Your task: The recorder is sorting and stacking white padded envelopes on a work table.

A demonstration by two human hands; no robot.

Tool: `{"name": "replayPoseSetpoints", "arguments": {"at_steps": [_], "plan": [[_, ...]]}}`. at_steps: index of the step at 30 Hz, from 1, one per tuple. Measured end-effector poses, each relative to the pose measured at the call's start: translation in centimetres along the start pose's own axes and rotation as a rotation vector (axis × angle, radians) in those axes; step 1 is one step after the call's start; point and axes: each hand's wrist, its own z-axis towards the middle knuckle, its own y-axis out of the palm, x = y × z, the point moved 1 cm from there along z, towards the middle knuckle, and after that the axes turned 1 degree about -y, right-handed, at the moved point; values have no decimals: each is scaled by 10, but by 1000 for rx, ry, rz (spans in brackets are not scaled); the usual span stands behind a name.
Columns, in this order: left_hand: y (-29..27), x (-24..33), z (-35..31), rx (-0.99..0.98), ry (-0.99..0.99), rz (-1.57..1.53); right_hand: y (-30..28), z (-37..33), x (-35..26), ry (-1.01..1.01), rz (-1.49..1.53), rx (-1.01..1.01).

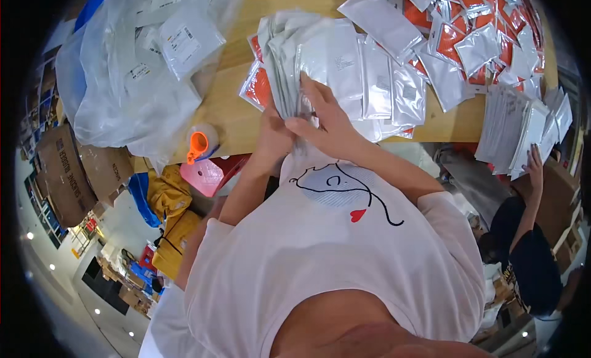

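Note:
Both my hands are closed around a bundle of flat, clear-wrapped white packets (280, 59), which stands on edge at the table's near side. My left hand (275, 135) grips its lower left side, partly hidden behind it. My right hand (326, 121) presses on its right side, fingers and thumb on the wrapping. Just right of the bundle, a row of flat white packets (377, 81) in clear wrap lies overlapped on the table. Orange-faced packets (257, 87) show behind the bundle at the left.
A wooden table (240, 127) carries a large clear plastic bag (132, 96) with white packets at left and a heap of orange and white packets (455, 41) at right. An orange-topped round thing (198, 144) sits by the near edge. Another person's hand (534, 164) touches stacked white packets (508, 127).

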Motion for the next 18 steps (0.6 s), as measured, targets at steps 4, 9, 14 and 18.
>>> {"name": "replayPoseSetpoints", "arguments": {"at_steps": [4,9,14,18], "plan": [[-18,-15,14,-3,-43,-168,-21,9,4,-2,88,49],[-16,17,3,-17,-287,-496,-90,8,27,173,232,469],[4,-25,30,-305,-207,-388,-98,-13,23,522,562,330],[-5,-42,63,-91,-80,221,-145,-13,91,491,481,466]]}}
